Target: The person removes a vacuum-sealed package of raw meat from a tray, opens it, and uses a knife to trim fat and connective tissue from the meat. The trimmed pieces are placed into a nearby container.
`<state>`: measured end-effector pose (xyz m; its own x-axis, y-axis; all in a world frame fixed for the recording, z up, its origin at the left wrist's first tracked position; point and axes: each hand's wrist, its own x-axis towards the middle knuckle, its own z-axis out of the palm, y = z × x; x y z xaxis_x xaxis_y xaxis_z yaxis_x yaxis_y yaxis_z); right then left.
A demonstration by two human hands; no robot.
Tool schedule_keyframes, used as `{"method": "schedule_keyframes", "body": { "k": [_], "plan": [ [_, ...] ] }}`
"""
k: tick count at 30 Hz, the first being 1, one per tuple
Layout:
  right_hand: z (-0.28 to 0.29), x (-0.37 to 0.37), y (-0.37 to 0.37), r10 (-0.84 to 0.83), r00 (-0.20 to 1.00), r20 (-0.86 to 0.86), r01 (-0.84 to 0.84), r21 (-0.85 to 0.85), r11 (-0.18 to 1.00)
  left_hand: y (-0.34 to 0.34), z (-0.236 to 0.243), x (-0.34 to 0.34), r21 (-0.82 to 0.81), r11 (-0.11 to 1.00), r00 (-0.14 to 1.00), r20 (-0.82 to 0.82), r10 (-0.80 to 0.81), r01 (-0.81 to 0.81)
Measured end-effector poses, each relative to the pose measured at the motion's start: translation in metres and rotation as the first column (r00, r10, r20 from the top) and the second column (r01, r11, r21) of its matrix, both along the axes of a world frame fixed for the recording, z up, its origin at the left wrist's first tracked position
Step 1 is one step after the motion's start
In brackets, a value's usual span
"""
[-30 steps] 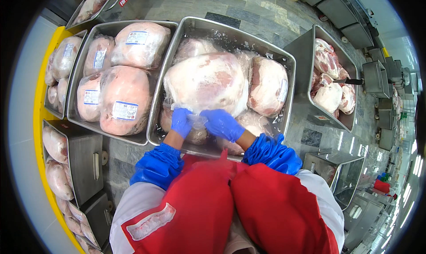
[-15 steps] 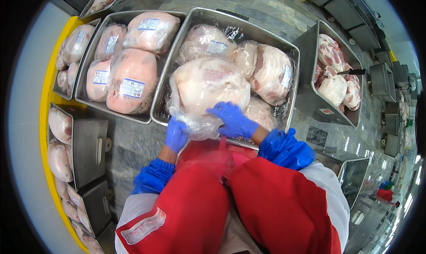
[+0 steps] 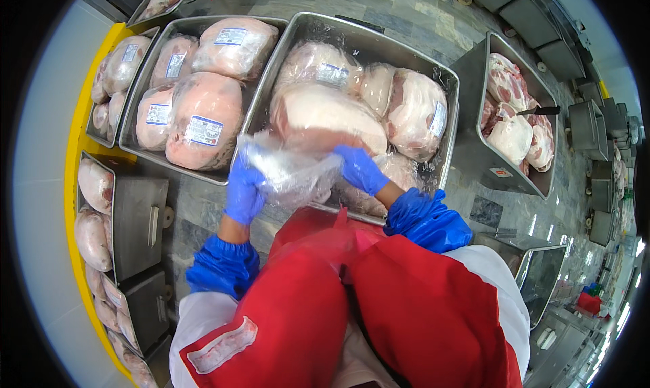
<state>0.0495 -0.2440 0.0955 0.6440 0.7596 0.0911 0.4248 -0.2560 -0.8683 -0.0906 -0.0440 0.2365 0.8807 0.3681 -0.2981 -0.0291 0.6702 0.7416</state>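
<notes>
Both hands wear blue gloves over the central steel tub [image 3: 448,76]. My left hand [image 3: 246,185] is closed on a crumpled clear plastic bag [image 3: 291,173] at the tub's near left. My right hand [image 3: 359,168], at the bag's right end, is also closed on it, against the large piece of meat [image 3: 325,114]. That piece now shows bare, pale fat and pink flesh along its top. Around it lie wrapped pieces with labels [image 3: 318,66] and a paler piece [image 3: 416,100] on the right, also labelled.
A tub of labelled wrapped meat [image 3: 203,117] adjoins on the left, with more tubs [image 3: 135,252] along the yellow-edged wall [image 3: 74,205]. On the right, a steel bin [image 3: 467,137] holds unwrapped meat and a dark-handled knife [image 3: 538,110]. Further bins [image 3: 589,131] stand on the tiled floor [image 3: 406,15].
My left hand has moved left and slightly up, drawing the plastic away from the large piece, which is now largely uncovered. My right hand stays at the bag, slightly higher than a second ago.
</notes>
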Motion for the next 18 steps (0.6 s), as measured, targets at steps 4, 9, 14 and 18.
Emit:
{"method": "schedule_keyframes", "body": {
  "k": [4, 9, 14, 18],
  "plan": [
    [0.093, 0.035, 0.022, 0.018, 0.978, 0.209, -0.007, -0.057, 0.998, 0.019, 0.050, 0.049, 0.242, 0.970, 0.986, 0.157, -0.058, 0.019],
    [0.094, 0.019, 0.038, 0.013, 0.996, 0.089, -0.009, -0.044, 0.999, 0.073, 0.019, 0.063, 0.505, 0.863, 0.996, -0.058, 0.061, -0.023],
    [0.148, 0.033, 0.051, 0.030, 0.988, 0.149, -0.027, -0.018, 0.999, 0.057, -0.015, 0.027, 0.241, 0.970, 0.973, -0.214, 0.082, -0.029],
    [0.171, 0.057, 0.057, 0.001, 0.989, 0.147, -0.029, 0.187, 0.982, 0.049, -0.003, 0.038, 0.236, 0.972, 0.980, -0.195, 0.035, 0.012]
  ]
}}
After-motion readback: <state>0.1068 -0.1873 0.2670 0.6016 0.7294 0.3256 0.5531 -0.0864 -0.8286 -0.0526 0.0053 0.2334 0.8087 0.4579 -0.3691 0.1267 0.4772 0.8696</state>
